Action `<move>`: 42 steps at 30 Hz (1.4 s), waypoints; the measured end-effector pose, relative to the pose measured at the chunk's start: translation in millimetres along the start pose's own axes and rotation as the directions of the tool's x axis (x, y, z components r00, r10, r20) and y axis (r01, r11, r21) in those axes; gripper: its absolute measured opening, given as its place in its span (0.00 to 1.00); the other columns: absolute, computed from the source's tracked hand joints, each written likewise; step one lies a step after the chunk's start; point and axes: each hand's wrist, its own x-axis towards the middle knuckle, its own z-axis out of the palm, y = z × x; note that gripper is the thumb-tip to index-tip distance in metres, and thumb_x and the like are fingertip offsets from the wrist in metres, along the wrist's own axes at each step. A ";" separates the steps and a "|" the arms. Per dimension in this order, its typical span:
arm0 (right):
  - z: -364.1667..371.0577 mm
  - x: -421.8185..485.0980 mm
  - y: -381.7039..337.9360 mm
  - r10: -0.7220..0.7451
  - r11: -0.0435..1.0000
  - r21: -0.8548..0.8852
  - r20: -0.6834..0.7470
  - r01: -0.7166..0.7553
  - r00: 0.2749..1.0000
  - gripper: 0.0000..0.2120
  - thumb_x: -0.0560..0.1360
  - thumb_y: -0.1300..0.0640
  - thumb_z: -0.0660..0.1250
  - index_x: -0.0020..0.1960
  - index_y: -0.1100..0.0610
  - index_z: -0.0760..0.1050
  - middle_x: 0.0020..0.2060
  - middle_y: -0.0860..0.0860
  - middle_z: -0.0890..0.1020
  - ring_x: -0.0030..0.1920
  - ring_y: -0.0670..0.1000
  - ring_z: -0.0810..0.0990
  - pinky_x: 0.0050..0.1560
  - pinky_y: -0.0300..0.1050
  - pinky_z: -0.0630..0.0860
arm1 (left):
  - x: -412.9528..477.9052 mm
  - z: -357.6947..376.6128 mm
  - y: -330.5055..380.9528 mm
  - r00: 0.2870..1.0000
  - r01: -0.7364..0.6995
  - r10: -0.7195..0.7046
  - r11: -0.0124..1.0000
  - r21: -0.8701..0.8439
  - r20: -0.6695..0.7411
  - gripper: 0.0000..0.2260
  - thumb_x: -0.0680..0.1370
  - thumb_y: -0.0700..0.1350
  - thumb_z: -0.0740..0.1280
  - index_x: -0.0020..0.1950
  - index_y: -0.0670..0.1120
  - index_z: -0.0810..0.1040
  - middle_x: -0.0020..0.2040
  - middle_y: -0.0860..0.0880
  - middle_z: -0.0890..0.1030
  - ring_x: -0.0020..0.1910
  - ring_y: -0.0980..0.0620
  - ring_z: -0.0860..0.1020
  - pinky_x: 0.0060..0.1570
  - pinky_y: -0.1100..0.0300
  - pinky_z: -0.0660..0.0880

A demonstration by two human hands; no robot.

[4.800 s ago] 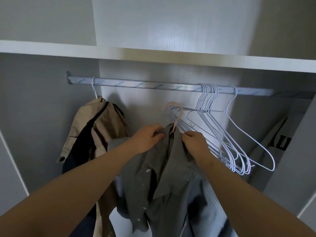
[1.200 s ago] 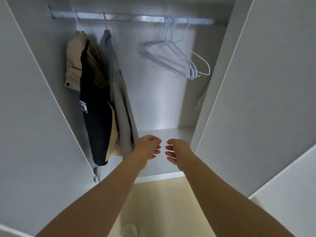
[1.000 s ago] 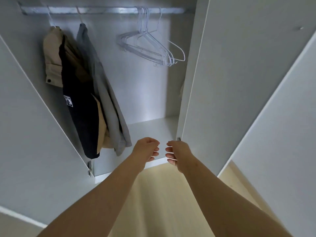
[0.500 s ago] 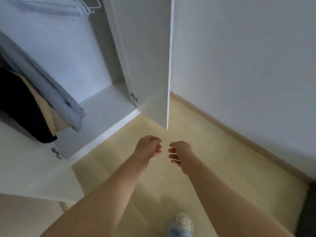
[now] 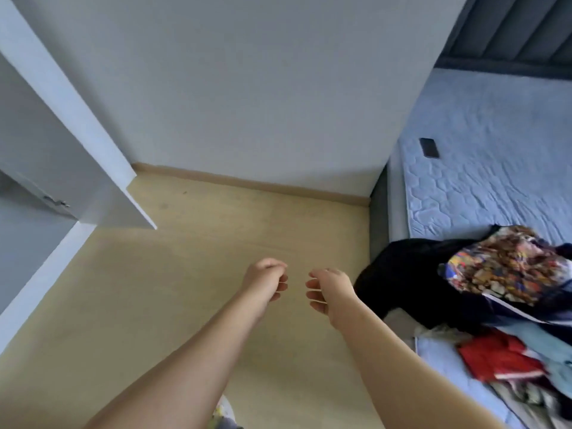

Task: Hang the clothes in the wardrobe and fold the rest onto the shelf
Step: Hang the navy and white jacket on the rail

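- Head view: the left hand and right hand hang over the bare floor, fingers loosely curled, holding nothing.
- The clothes left to sort are heaped on the near edge of the mattress, to the right. A black garment droops over the side, a patterned garment lies on top of it, and a red garment sits nearer the camera.
- Risk: pulling the black garment first would probably drag the patterned one off onto the floor, since it rests on it.
- Risk: the open wardrobe door juts out at the left, so a trailing sleeve could snag on its corner on the way back.
- A phone lies well apart from the heap, so it is unlikely to be disturbed.
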 end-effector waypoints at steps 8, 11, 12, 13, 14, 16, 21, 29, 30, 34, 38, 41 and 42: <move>-220.7 -16.3 60.5 0.093 0.963 0.263 -0.141 -0.054 0.986 0.12 0.77 0.64 0.57 0.36 0.54 0.65 0.27 0.50 0.68 0.23 0.47 0.65 0.20 0.34 0.60 | -60.5 206.8 -13.8 0.981 0.004 -0.032 0.990 0.142 0.192 0.08 0.78 0.39 0.62 0.40 0.48 0.75 0.33 0.51 0.75 0.24 0.59 0.74 0.26 0.67 0.67; -276.0 -21.6 70.5 0.113 0.940 0.340 -0.241 -0.025 0.964 0.10 0.77 0.66 0.58 0.38 0.57 0.67 0.27 0.52 0.70 0.23 0.48 0.67 0.24 0.33 0.61 | -71.3 262.0 -14.9 0.963 -0.022 -0.037 0.976 0.215 0.268 0.07 0.78 0.40 0.61 0.43 0.47 0.75 0.34 0.51 0.75 0.27 0.57 0.74 0.25 0.68 0.68; -291.6 -22.7 73.6 0.116 0.940 0.341 -0.270 -0.018 0.956 0.10 0.76 0.66 0.58 0.38 0.57 0.68 0.28 0.52 0.71 0.25 0.49 0.68 0.26 0.34 0.62 | -72.6 279.0 -16.3 0.956 -0.029 -0.042 0.972 0.235 0.291 0.07 0.78 0.40 0.60 0.43 0.47 0.75 0.33 0.51 0.75 0.28 0.57 0.73 0.25 0.68 0.68; -305.7 -21.7 76.7 0.127 0.940 0.341 -0.291 -0.021 0.948 0.09 0.76 0.65 0.59 0.38 0.57 0.69 0.29 0.52 0.72 0.26 0.49 0.69 0.28 0.35 0.63 | -73.5 295.1 -16.9 0.948 -0.029 -0.054 0.967 0.253 0.315 0.07 0.79 0.40 0.60 0.42 0.47 0.74 0.33 0.51 0.74 0.28 0.56 0.73 0.25 0.68 0.69; -315.4 -21.8 78.9 0.144 0.939 0.341 -0.305 -0.033 0.942 0.09 0.76 0.65 0.59 0.38 0.57 0.69 0.29 0.52 0.72 0.28 0.50 0.69 0.29 0.37 0.64 | -73.7 306.1 -17.1 0.940 -0.034 -0.063 0.960 0.277 0.334 0.08 0.78 0.40 0.60 0.41 0.48 0.74 0.33 0.51 0.74 0.29 0.56 0.73 0.26 0.67 0.69; -336.5 -14.8 81.3 0.183 0.928 0.370 -0.333 -0.051 0.925 0.08 0.76 0.64 0.59 0.38 0.57 0.69 0.30 0.52 0.73 0.29 0.50 0.70 0.31 0.38 0.65 | -68.3 331.8 -13.2 0.924 -0.067 -0.072 0.937 0.344 0.376 0.08 0.78 0.41 0.61 0.41 0.49 0.75 0.34 0.51 0.75 0.30 0.56 0.74 0.29 0.66 0.70; -370.2 19.0 68.2 0.251 0.861 0.507 -0.352 -0.041 0.902 0.09 0.76 0.65 0.57 0.38 0.56 0.67 0.28 0.52 0.71 0.26 0.49 0.65 0.31 0.37 0.59 | -32.1 382.5 16.3 0.903 -0.168 -0.042 0.881 0.442 0.427 0.08 0.78 0.42 0.61 0.40 0.50 0.76 0.36 0.51 0.76 0.31 0.56 0.75 0.30 0.65 0.71; -424.4 68.1 55.0 0.354 0.778 0.627 -0.368 -0.051 0.860 0.06 0.76 0.63 0.59 0.42 0.56 0.70 0.23 0.49 0.71 0.21 0.46 0.66 0.24 0.34 0.61 | 16.6 466.2 53.9 0.852 -0.331 -0.023 0.750 0.573 0.523 0.06 0.78 0.44 0.61 0.44 0.49 0.76 0.39 0.50 0.78 0.35 0.55 0.76 0.33 0.64 0.72; -433.1 71.1 56.8 0.367 0.764 0.643 -0.369 -0.051 0.854 0.06 0.76 0.63 0.59 0.42 0.56 0.69 0.24 0.49 0.71 0.20 0.46 0.66 0.24 0.34 0.61 | 18.7 477.4 57.4 0.845 -0.353 -0.018 0.732 0.583 0.535 0.06 0.78 0.43 0.61 0.43 0.50 0.76 0.38 0.50 0.78 0.35 0.55 0.75 0.33 0.64 0.72; -478.5 82.7 60.3 0.397 0.725 0.687 -0.367 -0.043 0.841 0.08 0.77 0.64 0.58 0.40 0.56 0.68 0.26 0.51 0.69 0.23 0.48 0.64 0.26 0.35 0.60 | 21.1 527.1 62.8 0.824 -0.387 -0.022 0.707 0.591 0.566 0.08 0.78 0.41 0.60 0.43 0.47 0.77 0.36 0.49 0.77 0.32 0.54 0.74 0.32 0.64 0.72; -531.4 102.3 67.7 0.388 0.749 0.661 -0.371 -0.054 0.844 0.07 0.77 0.64 0.57 0.41 0.57 0.68 0.28 0.51 0.70 0.25 0.48 0.66 0.28 0.36 0.62 | 17.1 587.1 53.5 0.806 -0.422 -0.029 0.672 0.609 0.591 0.08 0.78 0.41 0.61 0.41 0.47 0.76 0.34 0.50 0.77 0.30 0.55 0.73 0.28 0.66 0.72; -574.5 114.7 80.9 0.379 0.764 0.641 -0.346 -0.079 0.858 0.05 0.76 0.64 0.58 0.43 0.57 0.69 0.29 0.51 0.71 0.25 0.48 0.67 0.26 0.36 0.64 | 13.1 635.6 35.5 0.808 -0.429 -0.034 0.651 0.626 0.589 0.08 0.78 0.43 0.61 0.40 0.49 0.75 0.36 0.49 0.78 0.31 0.54 0.75 0.36 0.61 0.72; -587.2 118.1 86.2 0.382 0.766 0.636 -0.335 -0.093 0.861 0.04 0.76 0.63 0.58 0.44 0.58 0.70 0.30 0.52 0.71 0.25 0.48 0.67 0.27 0.37 0.65 | 12.4 650.9 28.8 0.806 -0.442 -0.038 0.626 0.643 0.591 0.09 0.78 0.43 0.60 0.39 0.50 0.75 0.37 0.50 0.78 0.32 0.54 0.75 0.36 0.60 0.72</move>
